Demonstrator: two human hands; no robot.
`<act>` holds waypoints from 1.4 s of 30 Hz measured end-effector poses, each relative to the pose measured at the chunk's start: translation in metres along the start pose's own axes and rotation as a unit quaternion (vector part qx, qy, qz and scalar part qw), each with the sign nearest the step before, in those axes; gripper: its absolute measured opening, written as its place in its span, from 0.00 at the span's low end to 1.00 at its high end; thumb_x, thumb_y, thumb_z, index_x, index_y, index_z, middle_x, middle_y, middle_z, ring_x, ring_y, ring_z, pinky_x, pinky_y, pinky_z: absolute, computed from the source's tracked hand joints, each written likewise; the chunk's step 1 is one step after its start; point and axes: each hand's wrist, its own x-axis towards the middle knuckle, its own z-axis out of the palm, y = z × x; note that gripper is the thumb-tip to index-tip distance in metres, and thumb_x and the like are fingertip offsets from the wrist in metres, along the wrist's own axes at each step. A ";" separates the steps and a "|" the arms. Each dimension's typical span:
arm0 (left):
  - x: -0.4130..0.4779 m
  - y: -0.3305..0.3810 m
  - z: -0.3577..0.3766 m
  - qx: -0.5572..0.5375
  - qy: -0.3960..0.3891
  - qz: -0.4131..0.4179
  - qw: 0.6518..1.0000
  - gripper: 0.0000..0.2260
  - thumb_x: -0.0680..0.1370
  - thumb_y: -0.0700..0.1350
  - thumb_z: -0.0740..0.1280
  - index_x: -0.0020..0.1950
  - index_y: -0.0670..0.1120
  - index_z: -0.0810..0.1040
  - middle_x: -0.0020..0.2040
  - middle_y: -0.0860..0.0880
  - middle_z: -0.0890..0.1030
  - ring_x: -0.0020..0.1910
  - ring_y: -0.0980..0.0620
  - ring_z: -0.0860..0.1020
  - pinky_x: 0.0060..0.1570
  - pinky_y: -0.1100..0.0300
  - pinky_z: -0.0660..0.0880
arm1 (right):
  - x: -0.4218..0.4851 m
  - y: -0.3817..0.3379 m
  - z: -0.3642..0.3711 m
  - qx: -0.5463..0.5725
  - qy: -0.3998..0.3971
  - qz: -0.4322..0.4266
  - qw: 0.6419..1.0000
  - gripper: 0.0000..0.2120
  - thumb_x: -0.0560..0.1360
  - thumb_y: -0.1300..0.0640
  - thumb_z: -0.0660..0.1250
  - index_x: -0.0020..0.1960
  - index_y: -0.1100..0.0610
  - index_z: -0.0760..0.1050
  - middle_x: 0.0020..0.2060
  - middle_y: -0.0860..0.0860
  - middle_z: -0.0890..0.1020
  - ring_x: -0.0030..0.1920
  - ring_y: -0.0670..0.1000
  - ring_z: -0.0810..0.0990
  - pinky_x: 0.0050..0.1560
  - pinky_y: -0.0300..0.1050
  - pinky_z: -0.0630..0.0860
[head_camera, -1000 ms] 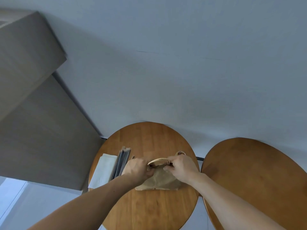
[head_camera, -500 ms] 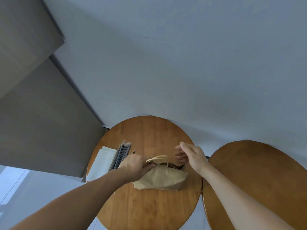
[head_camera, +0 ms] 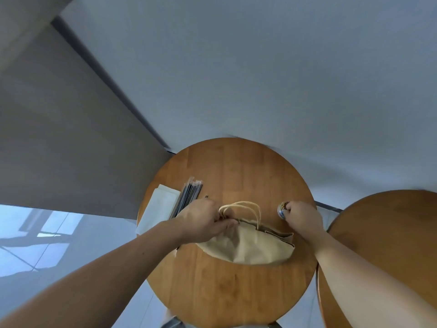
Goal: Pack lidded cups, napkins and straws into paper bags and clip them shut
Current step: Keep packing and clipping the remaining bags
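On round table (head_camera: pixel 227 292), your left hand (head_camera: pixel 201 220) pinching paper bag (head_camera: pixel 248 249) mouth, your right hand (head_camera: pixel 301 217) gripping small clip (head_camera: pixel 281 207) far-right of bag

Lighting: soft, even daylight; pale glare on floor (head_camera: pixel 47 245), near left. Shadows: faint, beneath bag (head_camera: pixel 248 247). Optics: strong wide-angle bending at edges; slight overall softness.

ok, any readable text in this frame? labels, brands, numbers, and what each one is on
No legible text anywhere in the head view.
On the small object gripped in the right hand: blue and yellow markings, too blurred to tell if they are print.
On the paper bag, pinched at its top by the left hand: plain, no print showing.
On the straws and napkins: nothing readable.
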 end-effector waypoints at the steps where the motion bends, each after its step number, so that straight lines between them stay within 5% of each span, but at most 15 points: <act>1: 0.000 -0.001 0.000 -0.008 0.002 0.012 1.000 0.15 0.80 0.57 0.63 0.43 0.50 0.82 0.34 0.49 0.78 0.35 0.50 0.76 0.36 0.53 0.73 | 0.003 0.001 0.003 -0.002 0.001 -0.004 1.000 0.11 0.80 0.56 0.60 0.54 0.55 0.81 0.44 0.51 0.82 0.43 0.51 0.78 0.46 0.45 0.77; 4: -0.001 -0.003 0.000 -0.030 0.016 0.034 0.999 0.11 0.80 0.55 0.63 0.52 0.54 0.84 0.38 0.52 0.81 0.37 0.54 0.76 0.37 0.56 0.73 | 0.007 0.005 0.005 -0.016 0.021 -0.026 0.999 0.09 0.78 0.54 0.62 0.47 0.54 0.81 0.36 0.50 0.80 0.38 0.49 0.78 0.41 0.45 0.77; 9: -0.001 -0.005 0.005 -0.043 0.036 0.032 0.998 0.10 0.80 0.54 0.63 0.52 0.55 0.84 0.30 0.62 0.69 0.31 0.61 0.70 0.32 0.68 0.63 | 0.008 0.005 0.000 -0.072 0.025 -0.078 0.994 0.07 0.79 0.53 0.62 0.48 0.52 0.79 0.38 0.49 0.80 0.38 0.49 0.79 0.39 0.44 0.76; 17: -0.001 -0.005 0.007 -0.055 0.014 0.018 0.998 0.11 0.81 0.56 0.62 0.52 0.55 0.84 0.39 0.53 0.82 0.38 0.53 0.78 0.41 0.54 0.76 | 0.013 0.004 -0.002 -0.137 -0.020 -0.135 0.981 0.08 0.78 0.54 0.63 0.56 0.50 0.76 0.44 0.48 0.81 0.43 0.50 0.78 0.43 0.45 0.78; 26: -0.004 -0.006 0.009 -0.066 0.029 0.022 0.997 0.11 0.81 0.56 0.62 0.51 0.56 0.83 0.34 0.60 0.75 0.33 0.61 0.73 0.35 0.64 0.70 | 0.011 0.001 0.001 -0.148 -0.029 -0.147 0.978 0.10 0.78 0.61 0.58 0.54 0.52 0.75 0.48 0.50 0.81 0.45 0.51 0.79 0.46 0.47 0.79; 33: -0.002 -0.005 0.009 -0.062 0.041 0.032 0.997 0.10 0.81 0.55 0.63 0.50 0.55 0.83 0.31 0.61 0.73 0.32 0.61 0.72 0.34 0.66 0.67 | 0.012 0.001 -0.004 -0.145 -0.031 -0.153 0.977 0.04 0.77 0.56 0.64 0.50 0.48 0.75 0.43 0.46 0.80 0.42 0.47 0.77 0.40 0.41 0.74; 38: -0.004 -0.005 0.009 -0.043 0.023 0.019 0.999 0.14 0.81 0.57 0.61 0.52 0.53 0.84 0.39 0.55 0.81 0.37 0.55 0.77 0.39 0.56 0.76 | 0.011 -0.005 -0.001 -0.161 -0.060 -0.162 0.972 0.08 0.77 0.60 0.62 0.50 0.49 0.75 0.46 0.47 0.81 0.44 0.48 0.78 0.44 0.41 0.78; 42: -0.005 -0.006 0.012 -0.022 0.008 -0.017 1.000 0.18 0.81 0.59 0.60 0.52 0.49 0.83 0.41 0.51 0.83 0.40 0.52 0.79 0.44 0.52 0.77 | 0.010 0.002 0.000 -0.119 -0.055 -0.167 0.977 0.08 0.77 0.59 0.63 0.50 0.47 0.74 0.46 0.45 0.79 0.43 0.45 0.76 0.34 0.35 0.66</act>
